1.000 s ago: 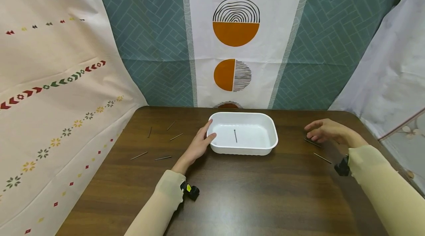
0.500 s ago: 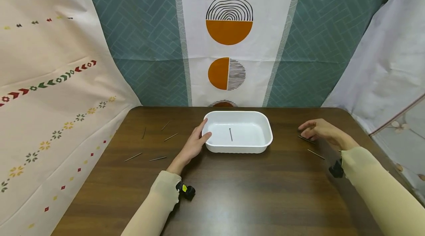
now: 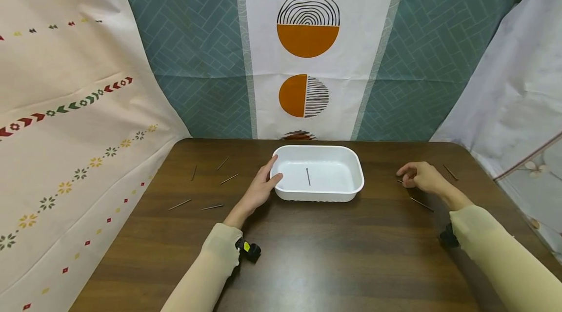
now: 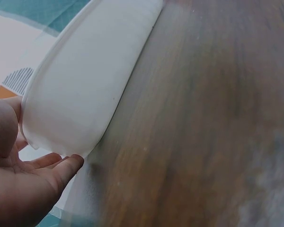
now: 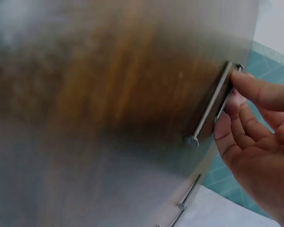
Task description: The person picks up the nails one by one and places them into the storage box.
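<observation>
On the far part of the brown wooden table (image 3: 325, 258) sits a white, rounded-rectangular, apparently plastic tray (image 3: 318, 197), judged light, stiff and prone to slide, best steadied at the rim; the left hand (image 3: 257, 190) rests, thumb and fingers spread, against its left end. Right of the tray, the right hand (image 3: 422, 178) pinches a slim grey metal nail (image 5: 225, 101), judged light, rigid, smooth enough to roll and best held mid-shank.
</observation>
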The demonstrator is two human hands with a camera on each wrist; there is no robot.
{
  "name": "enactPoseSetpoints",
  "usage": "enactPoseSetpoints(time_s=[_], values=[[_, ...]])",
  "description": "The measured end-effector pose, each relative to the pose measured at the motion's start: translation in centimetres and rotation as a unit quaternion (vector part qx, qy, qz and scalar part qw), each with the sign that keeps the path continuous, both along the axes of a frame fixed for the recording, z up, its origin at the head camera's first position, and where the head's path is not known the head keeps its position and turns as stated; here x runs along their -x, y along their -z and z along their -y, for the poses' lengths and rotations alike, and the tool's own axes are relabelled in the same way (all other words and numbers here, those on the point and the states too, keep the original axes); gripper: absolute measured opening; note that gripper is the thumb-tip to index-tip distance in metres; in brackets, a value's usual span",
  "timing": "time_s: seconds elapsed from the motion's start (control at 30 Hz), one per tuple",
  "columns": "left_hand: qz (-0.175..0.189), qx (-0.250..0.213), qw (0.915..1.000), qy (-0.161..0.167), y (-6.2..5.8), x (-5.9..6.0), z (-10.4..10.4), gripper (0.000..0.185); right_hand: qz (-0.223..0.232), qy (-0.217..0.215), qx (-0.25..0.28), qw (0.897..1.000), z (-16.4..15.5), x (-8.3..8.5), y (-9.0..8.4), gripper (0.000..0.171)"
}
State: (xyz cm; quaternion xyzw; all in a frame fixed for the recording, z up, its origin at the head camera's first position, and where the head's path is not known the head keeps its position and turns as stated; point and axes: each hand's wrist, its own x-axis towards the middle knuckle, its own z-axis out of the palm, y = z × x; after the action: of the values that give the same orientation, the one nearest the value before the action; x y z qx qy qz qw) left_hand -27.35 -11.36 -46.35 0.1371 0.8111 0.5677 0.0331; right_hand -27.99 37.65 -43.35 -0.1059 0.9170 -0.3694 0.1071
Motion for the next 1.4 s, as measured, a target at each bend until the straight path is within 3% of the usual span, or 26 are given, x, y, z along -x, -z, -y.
enactPoseSetpoints(time_s=[0.33,1.03,1.4], values=[[0.002,0.001,1.0000,0.000,0.0,-0.1,0.0,0.064,-0.033,-0.023,-0.035,0.999,0.0,-0.2,0.2,0.018],[0.005,-0.002,1.0000,0.001,-0.1,-0.3,-0.1,0.064,-0.004,0.041,0.009,0.999,-0.1,0.1,-1.3,0.028],[0.003,-0.008,1.0000,-0.001,-0.1,-0.2,0.0,0.064,0.005,0.062,0.064,0.996,1.2,0.7,-2.5,0.038]])
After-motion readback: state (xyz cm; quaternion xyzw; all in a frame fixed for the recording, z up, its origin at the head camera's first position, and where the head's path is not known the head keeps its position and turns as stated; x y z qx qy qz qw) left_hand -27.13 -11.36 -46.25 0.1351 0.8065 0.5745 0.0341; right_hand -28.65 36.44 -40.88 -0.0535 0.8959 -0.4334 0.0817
